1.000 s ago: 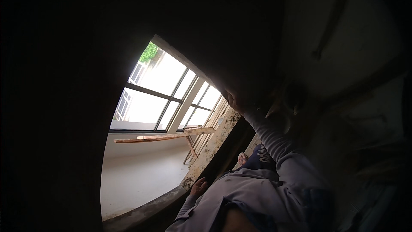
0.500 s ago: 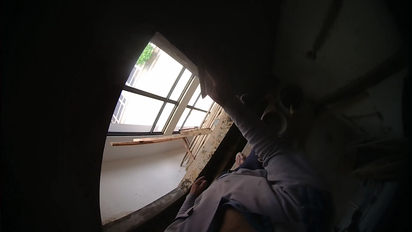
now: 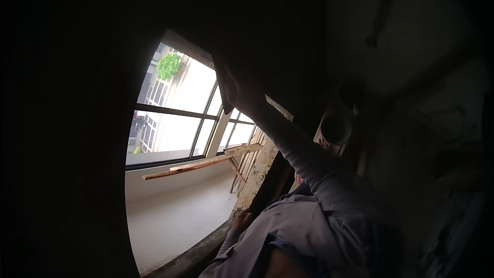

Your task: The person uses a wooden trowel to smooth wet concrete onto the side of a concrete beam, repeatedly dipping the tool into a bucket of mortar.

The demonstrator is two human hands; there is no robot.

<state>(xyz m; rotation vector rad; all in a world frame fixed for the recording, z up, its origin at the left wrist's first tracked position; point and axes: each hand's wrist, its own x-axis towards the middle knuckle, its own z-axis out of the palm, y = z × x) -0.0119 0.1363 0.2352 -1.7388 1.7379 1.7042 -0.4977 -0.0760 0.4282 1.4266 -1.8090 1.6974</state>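
My right hand (image 3: pixel 243 91) is raised in shadow at the upper edge of the opening, its sleeved arm stretched up from the lower right. Its fingers are closed on a thin, flat dark plate (image 3: pixel 223 83), seen nearly edge-on against the bright window; its exact kind is too dark to make out. The plate lies close to the upper border (image 3: pixel 188 48) of the opening; whether it touches is unclear. Low down, my left hand (image 3: pixel 242 220) rests with bent fingers on the rough edge of the opening (image 3: pixel 252 190).
Beyond the opening are a dark-framed window (image 3: pixel 175 113), a long wooden plank (image 3: pixel 195 166) and several leaning slats (image 3: pixel 253 157) over a pale floor (image 3: pixel 180 226). To the right, in shade, stands a round bucket (image 3: pixel 335 127). The surrounding wall is nearly black.
My right hand and the flat plate have moved left and slightly up in view. The view has shifted, showing more outside the window and more of the bucket. My left hand stays on the edge.
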